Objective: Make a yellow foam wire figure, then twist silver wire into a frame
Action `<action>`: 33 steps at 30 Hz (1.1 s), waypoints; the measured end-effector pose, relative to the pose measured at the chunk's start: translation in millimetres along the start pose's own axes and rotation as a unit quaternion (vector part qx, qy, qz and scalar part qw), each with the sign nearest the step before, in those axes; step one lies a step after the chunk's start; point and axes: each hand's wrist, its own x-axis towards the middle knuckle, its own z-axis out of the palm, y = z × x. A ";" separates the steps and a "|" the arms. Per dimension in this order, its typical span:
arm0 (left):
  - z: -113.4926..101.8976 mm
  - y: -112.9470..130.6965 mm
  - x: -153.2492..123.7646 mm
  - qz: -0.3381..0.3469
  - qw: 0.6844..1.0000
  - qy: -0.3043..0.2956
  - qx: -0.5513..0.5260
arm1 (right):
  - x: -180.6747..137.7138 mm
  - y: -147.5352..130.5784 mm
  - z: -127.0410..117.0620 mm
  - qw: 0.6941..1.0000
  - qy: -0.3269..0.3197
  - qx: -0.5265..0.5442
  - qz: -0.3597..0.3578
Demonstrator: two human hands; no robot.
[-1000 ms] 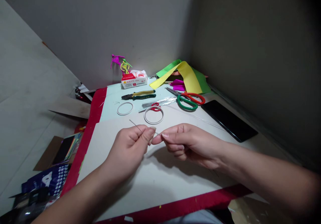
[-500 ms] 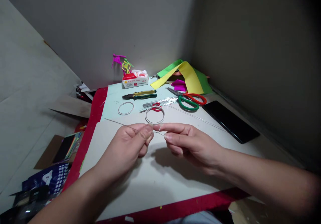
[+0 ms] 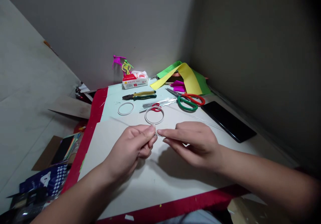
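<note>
My left hand [image 3: 139,140] pinches a thin metal wire [image 3: 119,120] between thumb and fingers; its straight end sticks out to the upper left, blurred. A short coiled or twisted part of the wire shows between the two hands. My right hand [image 3: 193,143] closes thumb and finger near this twisted part, its fingertips right beside it. Just beyond my fingertips a white ring [image 3: 145,118] lies on the table, with a second white ring [image 3: 125,114] to its left. Behind them is a bundle of straight wires [image 3: 150,106] with small red-handled scissors [image 3: 156,109].
Pliers [image 3: 140,97] lie behind the rings. Large scissors [image 3: 187,103] with green and orange handles and a black phone [image 3: 228,121] are at the right. A small box [image 3: 135,81] with bendy figures and coloured strips [image 3: 193,77] stand at the back. Red cloth [image 3: 75,167] edges the table [image 3: 120,194].
My right hand has turned, with its fingers straighter and moved onto the twisted part of the wire. The left hand keeps its pinch, shifted slightly right; the wire's free end has swung a little.
</note>
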 end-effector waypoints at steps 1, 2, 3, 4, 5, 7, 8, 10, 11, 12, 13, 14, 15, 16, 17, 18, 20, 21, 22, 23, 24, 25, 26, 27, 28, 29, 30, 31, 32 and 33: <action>-0.3 0.0 -0.9 0.015 1.000 0.002 0.026 | 1.1 -1.8 0.6 0.999 0.002 0.019 0.034; -0.2 -0.4 -1.8 0.035 0.997 0.011 0.062 | 2.4 -3.6 1.2 0.996 0.000 0.044 0.079; 0.3 -1.5 -2.6 0.061 0.992 0.031 0.110 | 3.8 -5.0 1.6 0.989 -0.008 0.074 0.128; 1.1 -3.4 -3.1 0.094 0.980 0.057 0.164 | 5.2 -6.1 1.9 0.978 -0.018 0.106 0.179; 2.2 -6.0 -3.4 0.127 0.961 0.098 0.227 | 6.5 -6.7 2.0 0.965 -0.028 0.134 0.222; 4.6 -12.2 -3.2 0.223 0.895 0.175 0.344 | 8.5 -6.8 2.0 0.947 -0.043 0.168 0.269; 5.6 -15.1 -2.9 0.265 0.860 0.202 0.387 | 9.1 -6.4 2.0 0.947 -0.045 0.167 0.272; 6.9 -19.4 -2.3 0.322 0.808 0.226 0.438 | 9.3 -5.0 2.0 0.961 -0.033 0.134 0.242; 7.1 -20.7 -2.1 0.341 0.795 0.229 0.446 | 8.8 -3.9 2.1 0.972 -0.020 0.108 0.209; 7.1 -21.6 -1.9 0.354 0.789 0.228 0.447 | 8.0 -2.7 2.3 0.982 -0.005 0.083 0.172; 7.0 -22.4 -1.7 0.362 0.787 0.226 0.445 | 7.0 -1.4 2.5 0.989 0.007 0.063 0.135; 6.9 -23.2 -1.5 0.366 0.787 0.224 0.443 | 5.9 -0.1 2.7 0.993 0.015 0.050 0.102; 6.8 -24.1 -1.1 0.369 0.787 0.222 0.442 | 4.7 1.2 2.7 0.996 0.015 0.042 0.078; 6.7 -25.0 -0.7 0.369 0.789 0.218 0.441 | 3.6 2.2 2.7 0.998 0.012 0.035 0.060; 6.9 -25.8 -0.2 0.366 0.792 0.213 0.439 | 2.6 3.0 2.5 0.999 0.008 0.023 0.048; 7.1 -26.4 0.4 0.364 0.797 0.206 0.435 | 1.8 3.5 2.3 0.999 0.000 0.004 0.041; 7.9 -26.5 1.7 0.351 0.816 0.187 0.420 | 0.8 3.4 1.7 0.998 -0.018 -0.058 0.033; 8.4 -25.8 2.2 0.335 0.829 0.179 0.410 | 0.5 3.0 1.4 0.994 -0.028 -0.097 0.029; 8.8 -24.8 2.6 0.316 0.845 0.171 0.396 | 0.3 2.4 1.2 0.990 -0.038 -0.137 0.023; 9.3 -23.6 2.7 0.293 0.862 0.164 0.379 | 0.1 1.8 0.9 0.983 -0.045 -0.177 0.013; 9.7 -22.1 2.7 0.269 0.879 0.158 0.360 | 0.0 1.4 0.5 0.976 -0.048 -0.214 -0.003; 10.1 -20.6 2.5 0.246 0.894 0.153 0.341 | -0.2 1.1 0.1 0.968 -0.050 -0.245 -0.025; 10.4 -19.1 2.1 0.227 0.906 0.149 0.324 | -0.4 1.2 -0.5 0.961 -0.054 -0.268 -0.048; 10.6 -17.7 1.7 0.211 0.915 0.146 0.311 | -0.6 1.4 -1.2 0.955 -0.058 -0.282 -0.066; 10.7 -16.2 1.1 0.197 0.921 0.145 0.302 | -0.9 2.0 -1.9 0.954 -0.062 -0.285 -0.074; 10.7 -14.6 0.6 0.186 0.926 0.145 0.295 | -1.1 2.7 -2.5 0.956 -0.068 -0.277 -0.070; 10.6 -13.1 0.1 0.179 0.929 0.142 0.291 | -1.3 3.5 -2.9 0.961 -0.074 -0.259 -0.055; 10.1 -11.6 -0.3 0.174 0.932 0.138 0.286 | -1.3 4.4 -3.1 0.968 -0.078 -0.236 -0.034; 9.5 -10.1 -0.6 0.170 0.936 0.131 0.279 | -1.2 5.1 -3.1 0.975 -0.081 -0.205 -0.012; 8.5 -8.7 -0.6 0.163 0.941 0.123 0.269 | -0.7 5.8 -2.8 0.982 -0.086 -0.170 0.008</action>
